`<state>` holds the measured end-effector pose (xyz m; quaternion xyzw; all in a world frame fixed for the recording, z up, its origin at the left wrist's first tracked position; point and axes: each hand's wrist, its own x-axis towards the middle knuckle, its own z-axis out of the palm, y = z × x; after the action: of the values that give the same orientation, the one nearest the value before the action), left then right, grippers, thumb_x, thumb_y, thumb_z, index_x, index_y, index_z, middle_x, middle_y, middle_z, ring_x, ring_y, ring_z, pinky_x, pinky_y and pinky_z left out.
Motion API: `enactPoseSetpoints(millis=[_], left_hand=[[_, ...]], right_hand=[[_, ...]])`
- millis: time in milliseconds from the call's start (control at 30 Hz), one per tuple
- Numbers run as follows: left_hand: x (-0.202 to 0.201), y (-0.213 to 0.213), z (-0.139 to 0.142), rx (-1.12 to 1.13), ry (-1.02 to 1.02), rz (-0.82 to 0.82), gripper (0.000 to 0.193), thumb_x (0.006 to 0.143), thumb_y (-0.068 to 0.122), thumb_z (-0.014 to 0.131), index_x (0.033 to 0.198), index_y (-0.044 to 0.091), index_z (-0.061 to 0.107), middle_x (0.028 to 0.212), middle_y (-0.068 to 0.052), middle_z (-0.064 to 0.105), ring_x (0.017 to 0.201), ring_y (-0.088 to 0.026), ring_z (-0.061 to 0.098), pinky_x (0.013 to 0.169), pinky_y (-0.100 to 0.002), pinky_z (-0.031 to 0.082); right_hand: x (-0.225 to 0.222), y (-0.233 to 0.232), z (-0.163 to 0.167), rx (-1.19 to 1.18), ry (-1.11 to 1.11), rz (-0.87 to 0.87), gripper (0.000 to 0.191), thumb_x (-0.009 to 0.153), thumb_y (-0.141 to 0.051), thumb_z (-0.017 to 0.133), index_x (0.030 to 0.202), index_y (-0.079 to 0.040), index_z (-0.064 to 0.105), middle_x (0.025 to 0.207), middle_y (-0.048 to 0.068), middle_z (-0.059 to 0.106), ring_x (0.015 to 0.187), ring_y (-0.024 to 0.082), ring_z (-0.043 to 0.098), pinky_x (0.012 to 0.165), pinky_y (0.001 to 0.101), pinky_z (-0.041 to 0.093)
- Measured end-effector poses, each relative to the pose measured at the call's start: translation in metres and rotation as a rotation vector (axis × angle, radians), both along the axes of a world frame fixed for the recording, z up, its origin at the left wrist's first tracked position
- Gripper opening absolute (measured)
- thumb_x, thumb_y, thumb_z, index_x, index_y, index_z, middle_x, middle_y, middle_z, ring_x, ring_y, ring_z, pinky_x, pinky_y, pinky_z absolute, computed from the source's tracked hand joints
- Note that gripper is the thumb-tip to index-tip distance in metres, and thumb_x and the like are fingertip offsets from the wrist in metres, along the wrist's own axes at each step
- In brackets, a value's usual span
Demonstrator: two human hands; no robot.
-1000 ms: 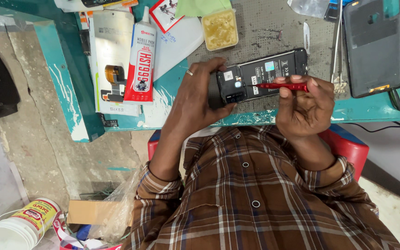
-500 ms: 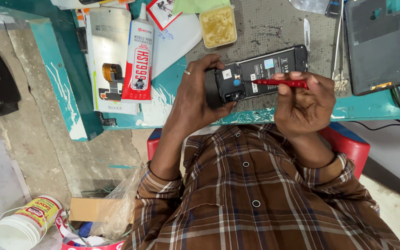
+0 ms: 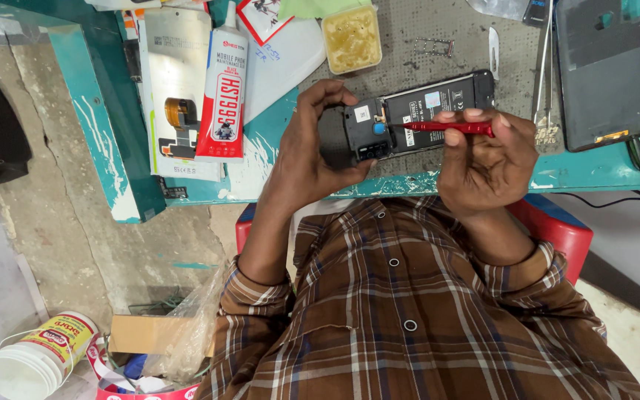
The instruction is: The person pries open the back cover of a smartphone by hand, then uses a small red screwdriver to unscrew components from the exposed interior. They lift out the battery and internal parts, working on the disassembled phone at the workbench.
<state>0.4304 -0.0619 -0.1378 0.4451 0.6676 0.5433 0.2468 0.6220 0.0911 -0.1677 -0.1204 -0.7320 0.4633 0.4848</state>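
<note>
1. Since the earlier frames very little has moved: the opened phone point(image 3: 409, 118) sits in the same grip over the bench edge, and the red screwdriver point(image 3: 450, 127) lies at the same slant, its tip by the blue part near the camera end.
2. The left hand point(image 3: 312, 148) is curled closed around the phone's camera end, thumb under and fingers over the top, holding it just above the grey mat point(image 3: 424, 37).
3. The right hand point(image 3: 483, 159) pinches the screwdriver between thumb and fingertips, the other fingers folded loosely below.
4. The phone's back is off; its battery and black inner plate face up. A dark back cover point(image 3: 605, 70) lies well apart on the right of the teal bench point(image 3: 601, 178).
5. Nearby: a glue tube point(image 3: 224, 96), a yellow tub point(image 3: 351, 37), tweezers point(image 3: 542, 67).
6. Risks, as I judge them: the tip could slip off a small screw and scratch the board or jab the battery if pressed at this slant; a loosened screw could drop off the bench edge to the floor; the one-handed hold could let the phone twist.
</note>
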Motion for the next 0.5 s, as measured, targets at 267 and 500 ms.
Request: enactPoseSetpoints(millis=[267,500], left_hand=[[-0.003,-0.002,0.002,-0.002,0.066,0.014,0.102,0.070,0.008,0.098,0.148,0.002,0.033,0.133,-0.014,0.061,0.132,-0.030,0.062,0.117,-0.039,0.049],[-0.001,0.011,0.025,0.035,0.033,-0.030,0.100,0.075,0.009,0.098,0.149,0.001,0.031,0.134,-0.016,0.060,0.128,-0.030,0.063,0.117,-0.038,0.050]], right_hand=[[-0.006,0.007,0.009,-0.020,0.067,-0.141,0.052,0.106,0.012,0.061,0.150,-0.010,0.044,0.129,0.016,0.062,0.102,0.023,0.071,0.084,0.0334,0.066],[0.031,0.022,0.046,-0.614,0.090,-0.268,0.037,0.116,0.003,0.062,0.147,-0.004,0.043,0.127,0.017,0.064,0.090,0.017,0.067,0.074,0.0266,0.061]])
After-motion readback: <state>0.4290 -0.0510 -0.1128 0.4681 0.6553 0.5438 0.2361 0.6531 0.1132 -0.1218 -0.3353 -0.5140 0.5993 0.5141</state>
